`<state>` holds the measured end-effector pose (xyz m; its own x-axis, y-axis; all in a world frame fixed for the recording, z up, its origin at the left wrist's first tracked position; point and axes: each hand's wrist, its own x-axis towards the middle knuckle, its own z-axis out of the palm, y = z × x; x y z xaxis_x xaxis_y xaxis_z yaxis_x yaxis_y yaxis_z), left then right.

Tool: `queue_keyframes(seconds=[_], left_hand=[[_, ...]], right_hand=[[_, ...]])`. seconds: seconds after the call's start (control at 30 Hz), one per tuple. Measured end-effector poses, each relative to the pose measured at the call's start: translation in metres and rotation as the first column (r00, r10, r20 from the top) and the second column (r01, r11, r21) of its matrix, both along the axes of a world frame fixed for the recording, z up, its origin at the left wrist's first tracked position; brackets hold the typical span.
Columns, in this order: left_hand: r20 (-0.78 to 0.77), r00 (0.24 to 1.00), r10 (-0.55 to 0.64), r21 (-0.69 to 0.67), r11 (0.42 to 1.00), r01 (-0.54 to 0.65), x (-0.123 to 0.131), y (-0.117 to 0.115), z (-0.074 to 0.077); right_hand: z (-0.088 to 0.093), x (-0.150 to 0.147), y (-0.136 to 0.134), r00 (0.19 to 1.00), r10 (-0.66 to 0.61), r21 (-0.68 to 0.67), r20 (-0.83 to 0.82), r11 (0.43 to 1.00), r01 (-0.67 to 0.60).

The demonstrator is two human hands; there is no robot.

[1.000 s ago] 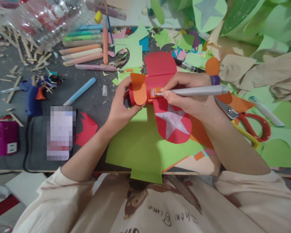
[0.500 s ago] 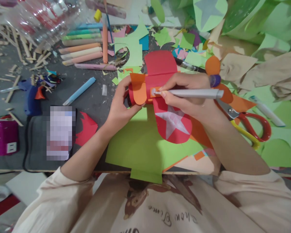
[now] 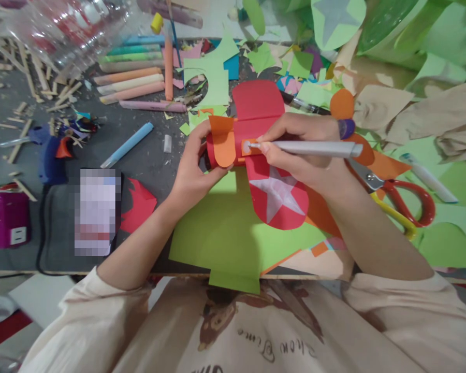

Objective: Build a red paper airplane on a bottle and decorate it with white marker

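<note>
Two bare hands work close to the near edge of a dark grey counter (image 3: pixel 151 160), in a pocket hemmed in by paper scraps. A lime-green paper sheet (image 3: pixel 225 233) overhangs the front edge between the forearms. Red-and-yellow-handled scissors (image 3: pixel 406 204) lie just right of the right wrist. The one bare stretch of surface lies to the left, around a light blue chalk stick (image 3: pixel 128 146). The left hand (image 3: pixel 192 173), its grip closed, pinches the front end of a red paper aeroplane (image 3: pixel 256 103) behind a rounded orange paper blade (image 3: pixel 222 145). The right hand (image 3: pixel 295 153) has its grip closed on a slim grey pen (image 3: pixel 314 149), held almost level, its tip touching a small orange patch (image 3: pixel 243 150) on the rolled body. The aeroplane is held over the green sheet at the counter's middle, one rounded wing pointing away and the near wing bearing a pale white star (image 3: pixel 277 194). Farther back lie a row of pastel chalk sticks (image 3: pixel 132 77), a blue glue gun (image 3: pixel 46 153), scattered wooden sticks (image 3: pixel 34 77) and a clear plastic bottle (image 3: pixel 70 26). A magenta box (image 3: pixel 2 220) sits at the left edge. Heaps of green and tan paper offcuts (image 3: pixel 411 109) crowd the right side. The person wears cream long sleeves.
</note>
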<state>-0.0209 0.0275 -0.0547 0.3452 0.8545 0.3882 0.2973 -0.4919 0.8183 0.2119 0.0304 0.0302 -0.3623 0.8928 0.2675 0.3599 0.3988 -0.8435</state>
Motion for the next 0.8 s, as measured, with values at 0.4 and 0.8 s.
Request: queue_keyframes(seconds=[0.4, 0.8], left_hand=[[-0.011, 1.000, 0.016, 0.020, 1.000, -0.015, 0.0006, 0.0002, 0.0010], [-0.013, 1.000, -0.013, 0.054, 0.998, 0.014, -0.0012, 0.0012, -0.0029]], right_hand=[[-0.0002, -0.0030, 0.0004, 0.998, -0.010, -0.054, -0.057, 0.999, 0.007], [-0.0050, 0.0041, 0.0058, 0.996, -0.019, 0.143, -0.091, 0.989, 0.032]])
